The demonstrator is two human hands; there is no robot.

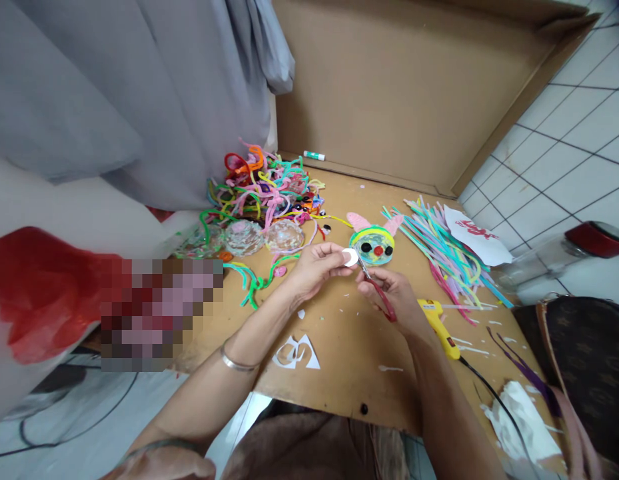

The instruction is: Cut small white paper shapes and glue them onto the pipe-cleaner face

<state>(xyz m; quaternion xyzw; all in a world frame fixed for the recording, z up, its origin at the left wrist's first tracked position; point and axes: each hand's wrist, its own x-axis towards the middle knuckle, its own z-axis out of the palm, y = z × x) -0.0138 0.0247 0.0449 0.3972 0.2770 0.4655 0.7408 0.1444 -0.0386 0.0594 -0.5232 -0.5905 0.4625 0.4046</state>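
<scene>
Between the fingertips of my left hand [323, 267] is a small white paper disc [350, 257]. My right hand [389, 293] grips a pair of scissors [385, 303] with dark red handles, the blades at the disc's right edge. Just beyond both hands lies a round craft animal face [372, 241] with pink ears, a green and yellow band, black eyes and a red nose. White paper scraps [295, 353] with curved cut-outs rest on the table nearer my body.
A heap of coloured pipe cleaners [269, 190] fills the back left, near a glue stick [314, 155]. More pipe cleaners [439, 240] lie at the right. A yellow glue gun [442, 330] with a black cord lies beside my right forearm. A brown handbag [584, 360] stands at the right edge.
</scene>
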